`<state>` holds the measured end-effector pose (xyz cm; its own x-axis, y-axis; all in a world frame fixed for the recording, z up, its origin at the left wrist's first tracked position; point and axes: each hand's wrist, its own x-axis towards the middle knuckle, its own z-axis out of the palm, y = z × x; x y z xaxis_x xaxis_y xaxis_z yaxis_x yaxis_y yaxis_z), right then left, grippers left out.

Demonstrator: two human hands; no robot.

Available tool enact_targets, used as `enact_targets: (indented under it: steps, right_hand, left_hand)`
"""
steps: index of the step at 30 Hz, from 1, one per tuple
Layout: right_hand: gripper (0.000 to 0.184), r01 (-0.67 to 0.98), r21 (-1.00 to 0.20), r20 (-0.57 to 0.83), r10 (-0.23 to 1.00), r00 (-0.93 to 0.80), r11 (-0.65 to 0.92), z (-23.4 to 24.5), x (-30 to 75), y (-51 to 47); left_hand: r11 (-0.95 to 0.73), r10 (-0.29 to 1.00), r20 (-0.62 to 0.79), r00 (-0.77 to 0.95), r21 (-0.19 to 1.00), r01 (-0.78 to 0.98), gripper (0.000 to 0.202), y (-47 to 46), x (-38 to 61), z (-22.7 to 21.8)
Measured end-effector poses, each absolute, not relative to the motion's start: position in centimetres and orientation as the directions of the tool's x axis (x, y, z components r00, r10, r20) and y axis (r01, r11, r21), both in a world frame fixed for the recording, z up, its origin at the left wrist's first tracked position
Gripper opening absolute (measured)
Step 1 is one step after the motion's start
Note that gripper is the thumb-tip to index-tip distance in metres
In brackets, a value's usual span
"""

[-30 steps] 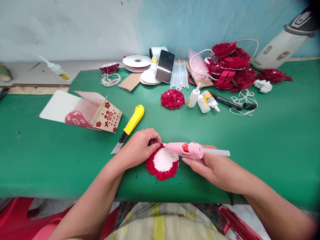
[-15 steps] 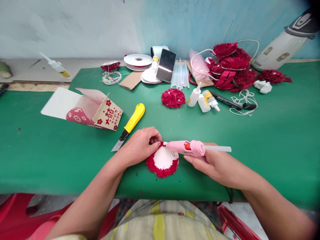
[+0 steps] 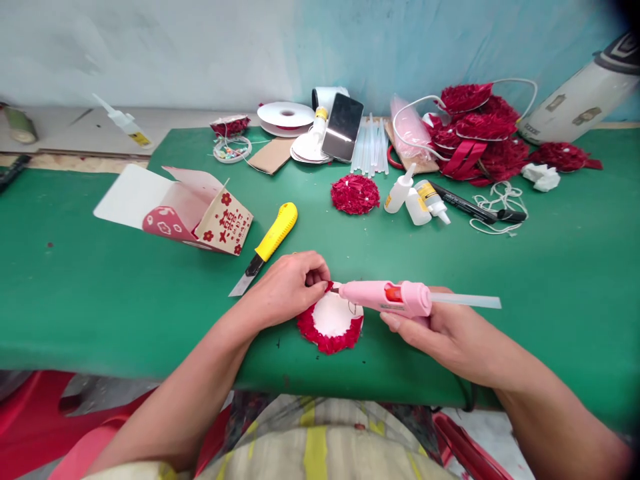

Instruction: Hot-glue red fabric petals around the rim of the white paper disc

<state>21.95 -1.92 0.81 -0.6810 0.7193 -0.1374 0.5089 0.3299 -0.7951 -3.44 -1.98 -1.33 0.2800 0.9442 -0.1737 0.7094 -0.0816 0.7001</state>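
Observation:
My right hand (image 3: pixel 440 330) is wrapped round a pink glue gun (image 3: pixel 383 297), with a clear glue stick (image 3: pixel 467 300) jutting from its back end. The nozzle points left, at the upper edge of a white disc (image 3: pixel 331 317) edged with gathered red ribbon (image 3: pixel 323 339). Along the disc's upper right, the edge shows white. My left hand (image 3: pixel 290 290) pinches the red ribbon at the disc's upper left, close to the nozzle tip; the fingertips partly hide it. The disc lies flat on the green table.
A yellow utility knife (image 3: pixel 275 233), blade out, lies beside my left hand. Beyond it stands an open printed box (image 3: pixel 225 223). Farther back are a red ribbon rosette (image 3: pixel 355 195), small glue bottles (image 3: pixel 400 191), glue sticks (image 3: pixel 370 147), a phone (image 3: pixel 343 127) and piled red rosettes (image 3: pixel 480 133).
The glue gun has shifted right and slightly away from the ribbon at my left fingertips. The whole view has also shifted a little. My left hand keeps its pinch.

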Motion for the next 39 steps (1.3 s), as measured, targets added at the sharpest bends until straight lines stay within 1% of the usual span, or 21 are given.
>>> enact_targets:
  steps: [4, 9, 14, 18, 24, 32, 39]
  right_hand:
    - [0.027, 0.509, -0.776, -0.098, 0.724, -0.682, 0.374, 0.68, 21.63, -2.15]
    - [0.03, 0.518, -0.773, -0.111, 0.726, -0.679, 0.367, 0.3, 21.29, -2.3]
    - [0.027, 0.492, -0.789, -0.109, 0.705, -0.701, 0.368, 0.06, 20.97, -2.28]
    - [0.027, 0.484, -0.799, -0.128, 0.686, -0.716, 0.357, -0.01, 20.95, -2.23]
    - [0.024, 0.526, -0.739, -0.135, 0.672, -0.728, 0.421, 0.0, 21.07, -2.37]
    - [0.023, 0.562, -0.716, -0.214, 0.635, -0.742, 0.415, 0.21, 21.07, -2.6]
    - [0.02, 0.553, -0.714, -0.221, 0.613, -0.759, 0.428, -0.04, 21.25, -2.96]
  left_hand:
    - [-0.08, 0.943, -0.175, 0.282, 0.705, 0.705, 0.009, -2.01, -3.41, -1.25]
    - [-0.069, 0.947, -0.176, 0.269, 0.706, 0.705, 0.01, -1.99, -3.4, -1.14]
    - [-0.071, 0.945, -0.18, 0.273, 0.703, 0.708, 0.01, -1.95, -3.44, -1.13]
    - [-0.072, 0.943, -0.182, 0.278, 0.705, 0.706, 0.01, -1.94, -3.48, -1.07]
    - [-0.079, 0.942, -0.181, 0.284, 0.7, 0.709, 0.01, -1.98, -3.47, -1.01]
    - [-0.097, 0.94, -0.173, 0.293, 0.688, 0.72, 0.01, -2.05, -3.63, -1.19]
    - [-0.114, 0.939, -0.167, 0.3, 0.67, 0.733, 0.01, -2.25, -3.8, -1.49]
